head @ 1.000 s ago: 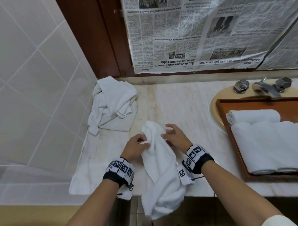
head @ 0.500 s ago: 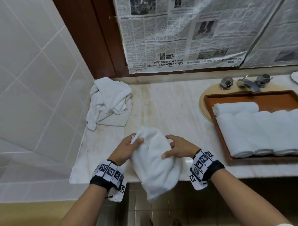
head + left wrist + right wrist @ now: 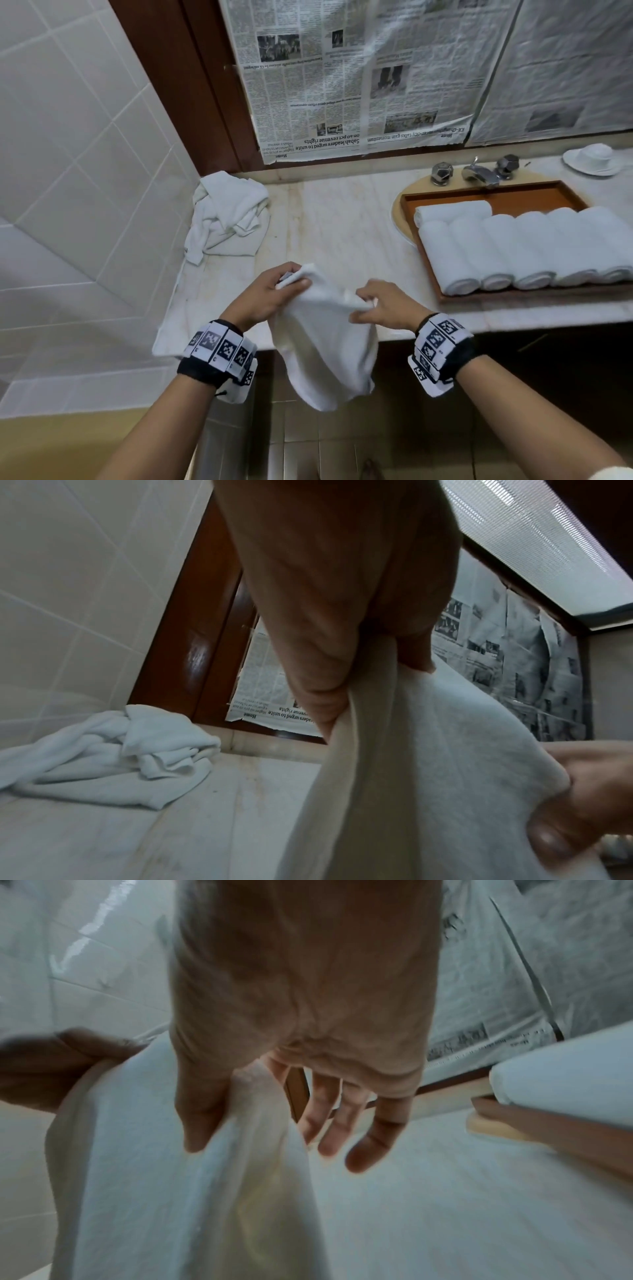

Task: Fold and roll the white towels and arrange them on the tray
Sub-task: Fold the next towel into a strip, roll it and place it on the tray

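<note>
Holding a white towel by its top edge, we keep it above the front edge of the marble counter, its body hanging down past that edge toward the floor. Our left hand pinches one upper corner between thumb and curled fingers; in the left wrist view the thumb and fingers close on a fold of the cloth. Our right hand pinches the other upper corner between thumb and forefinger, while its remaining fingers hang loosely spread beside the cloth. The two hands are near each other, with the top edge of the towel sagging slightly between them.

At the back left corner of the counter we see a crumpled heap of towels against the tiled wall. Toward the right end sits a wooden tray over the sink basin, just in front of the tap. Five rolled towels lie side by side in the tray, touching, and a sixth roll lies crosswise behind them. A white dish stands at the back right. Newspaper sheets cover the wall behind the counter.
</note>
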Motion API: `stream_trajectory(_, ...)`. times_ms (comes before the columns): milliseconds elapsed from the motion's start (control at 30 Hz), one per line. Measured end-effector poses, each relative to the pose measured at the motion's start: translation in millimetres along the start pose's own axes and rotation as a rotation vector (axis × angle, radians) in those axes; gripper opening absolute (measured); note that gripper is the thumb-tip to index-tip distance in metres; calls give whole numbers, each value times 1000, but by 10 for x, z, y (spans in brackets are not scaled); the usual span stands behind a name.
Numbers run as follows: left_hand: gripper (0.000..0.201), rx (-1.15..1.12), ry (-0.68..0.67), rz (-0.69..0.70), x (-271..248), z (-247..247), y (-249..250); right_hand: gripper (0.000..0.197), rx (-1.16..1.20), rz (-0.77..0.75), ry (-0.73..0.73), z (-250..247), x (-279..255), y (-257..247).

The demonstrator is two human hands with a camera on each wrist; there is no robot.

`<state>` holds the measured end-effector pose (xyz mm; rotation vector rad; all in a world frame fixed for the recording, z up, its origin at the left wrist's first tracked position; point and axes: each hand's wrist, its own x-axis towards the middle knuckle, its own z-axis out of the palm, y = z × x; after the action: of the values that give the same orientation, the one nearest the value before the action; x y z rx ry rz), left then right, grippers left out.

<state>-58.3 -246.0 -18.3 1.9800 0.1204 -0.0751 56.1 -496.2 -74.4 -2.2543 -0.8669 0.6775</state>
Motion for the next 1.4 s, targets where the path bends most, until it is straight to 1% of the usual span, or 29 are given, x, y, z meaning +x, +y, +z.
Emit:
stream_trajectory(33,16,4,-2,21,-27,11,39,30,35,-24,52,-7,-33,-24)
stream_trajectory(67,18,6,1,39,-53,20,77,25,75,-51,72,-18,-70,-63)
stream_trajectory(133,21,-2,21,56,-98,36,145,27,134,-77,48,-39,-147,-137)
stream_trajectory(200,21,-19,47,58,-147,28,223,10,196,-52,9,-49,-234,-213)
stream_trajectory(233,20,-28,63,60,-177,14,252,10,196,-30,-6,-52,-276,-247)
stream_trajectory(267,20,-36,81,68,-204,-6,261,16,194,-12,-9,-45,-304,-262)
stream_trajectory(333,18,-48,120,86,-253,-62,252,19,156,6,3,-30,-368,-297)
stream_trajectory(400,17,-32,142,101,-288,-130,224,33,124,-31,68,-36,-423,-300)
stream_trajectory(467,18,-11,147,107,-332,-188,145,39,78,-41,149,-68,-483,-334)
stream_trajectory(533,22,0,143,112,-378,-245,53,38,51,-23,193,-102,-543,-373)
stream_trajectory(633,39,0,143,127,-442,-316,-38,28,-39,47,197,-96,-592,-416)
stream_trajectory(733,39,8,154,115,-472,-400,-75,19,-127,82,191,-123,-592,-433)
stream_trajectory(833,37,41,183,108,-476,-486,-119,31,-128,97,212,-165,-578,-401)
stream_trajectory(933,33,36,230,94,-467,-561,-193,41,-82,65,209,-244,-561,-354)
stream_trajectory(1000,33,53,247,81,-455,-596,-240,43,-75,46,207,-321,-554,-357)
stream_trajectory(1067,30,71,266,67,-433,-629,-278,36,-66,21,211,-406,-547,-378)
stream_trajectory(1133,22,89,285,57,-412,-658,-301,27,-43,-4,240,-494,-546,-376)
stream_trajectory(1200,19,118,297,41,-417,-698,-295,20,35,-11,286,-579,-530,-349)
stream_trajectory(1267,26,141,296,33,-428,-745,-304,14,111,-8,322,-635,-505,-309)
stream_trajectory(1333,35,174,293,31,-438,-784,-301,13,133,-16,341,-679,-490,-294)
stream_trajectory(1400,31,209,296,26,-433,-813,-287,15,131,-21,355,-737,-468,-292)
